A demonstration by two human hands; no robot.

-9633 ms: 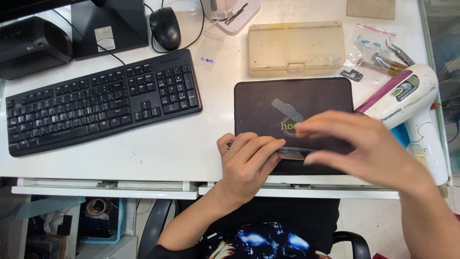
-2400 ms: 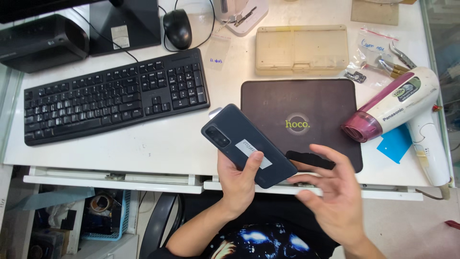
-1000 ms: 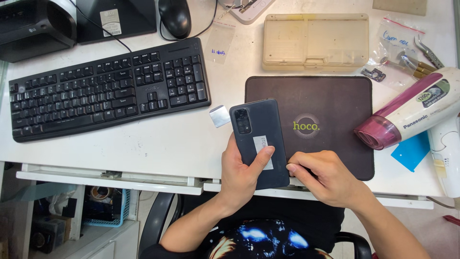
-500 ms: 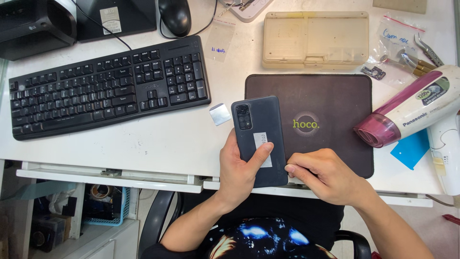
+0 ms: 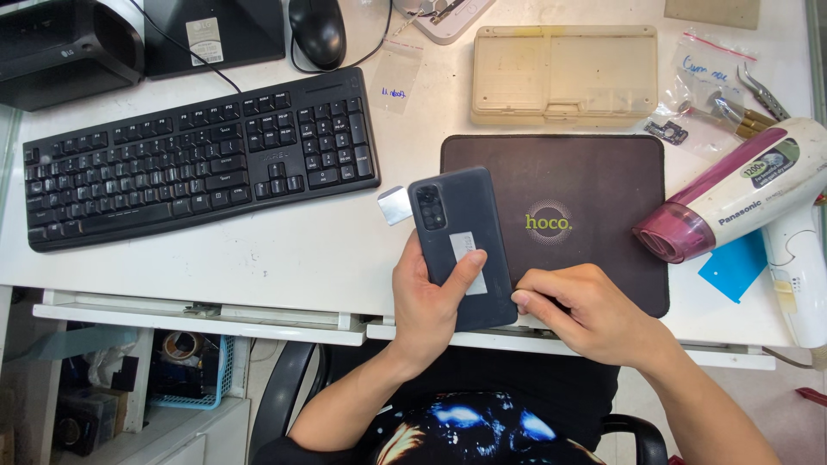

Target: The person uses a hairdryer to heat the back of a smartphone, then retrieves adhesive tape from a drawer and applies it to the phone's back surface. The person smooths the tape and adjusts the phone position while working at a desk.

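Left hand (image 5: 435,301): closed around the lower half of a dark grey phone (image 5: 461,245), thumb laid across the back panel, fingers wrapped round the left edge. The phone is held back-up, camera cluster at the far end, over the desk's front edge.

Phone, long axis: runs roughly 6 to 12 o'clock, top tipped slightly toward 11. The camera end lies at 12 o'clock from the left hand; the bottom end sits in the palm. A pale rectangular sticker shows on the back, partly under the thumb.

Right hand (image 5: 586,310): at 3 o'clock of the phone, fingers curled under, knuckles up, fingertips just beside or touching the phone's lower right edge. Whether it pinches anything cannot be told. It rests on the near edge of the dark brown mat (image 5: 594,189). The left hand is the nearer one, being in full grip.

Surroundings, outward:
- small silver square (image 5: 394,205), 10 o'clock of the phone, on the white desk (image 5: 284,254)
- black keyboard (image 5: 194,159), 10 o'clock, well apart
- beige flat case (image 5: 564,73), 1 o'clock, beyond the mat
- white and magenta hair dryer (image 5: 741,194), 3 o'clock, nozzle touching the mat's right edge
- black mouse (image 5: 317,30), 11 o'clock, far edge
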